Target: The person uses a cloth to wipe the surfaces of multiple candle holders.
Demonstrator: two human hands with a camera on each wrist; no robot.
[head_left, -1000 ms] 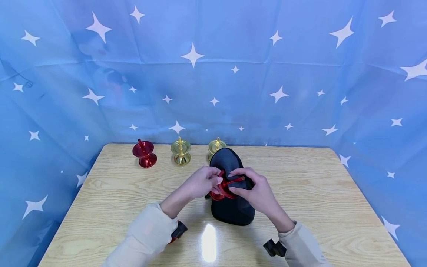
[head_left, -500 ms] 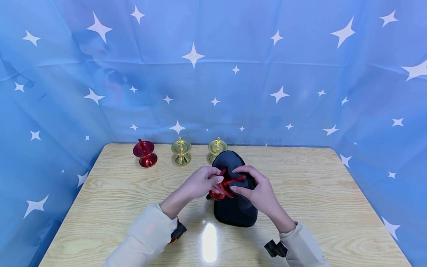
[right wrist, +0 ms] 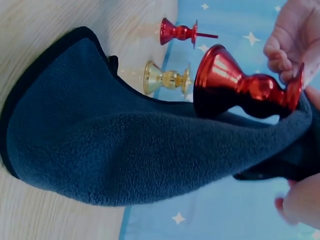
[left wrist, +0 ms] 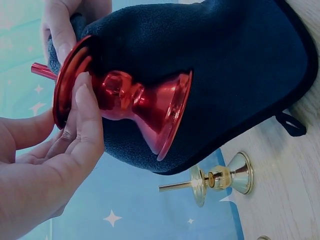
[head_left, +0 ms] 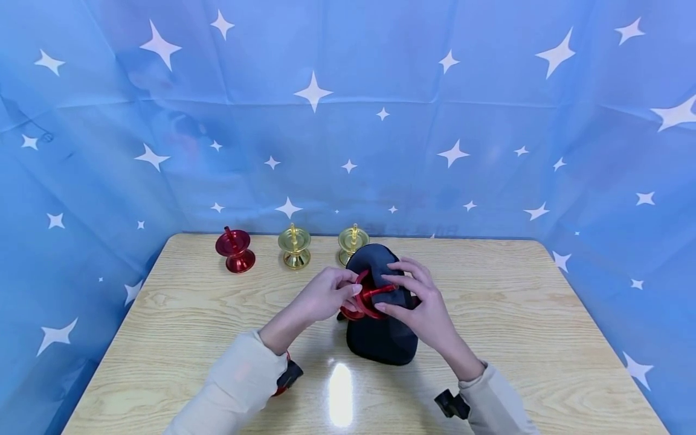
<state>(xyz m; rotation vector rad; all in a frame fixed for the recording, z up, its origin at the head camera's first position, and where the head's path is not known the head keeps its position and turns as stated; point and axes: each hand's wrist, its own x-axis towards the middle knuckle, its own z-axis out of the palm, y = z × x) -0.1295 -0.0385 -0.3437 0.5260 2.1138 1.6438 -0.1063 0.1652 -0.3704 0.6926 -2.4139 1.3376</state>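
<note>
A shiny red metal candle holder, with a dish, a thin stem and a flared base, is held tilted above the table. My left hand pinches its dish rim between thumb and fingers, and the base points down and left in the head view. My right hand holds a dark navy cloth against the dish, its thumb and fingers curved at the cloth near the stem. The plush cloth hangs below the holder, with a black edge and a small loop. In the head view, the hands partly hide the dish.
Along the back of the wooden table stand another red candle holder and two gold ones, a nearer-left gold holder and another gold holder partly behind the cloth. A blue starred curtain surrounds the table.
The right hand's fingers have lifted and spread slightly at the cloth by the dish, and the cloth has shifted a little. The left hand still grips the red candle holder.
</note>
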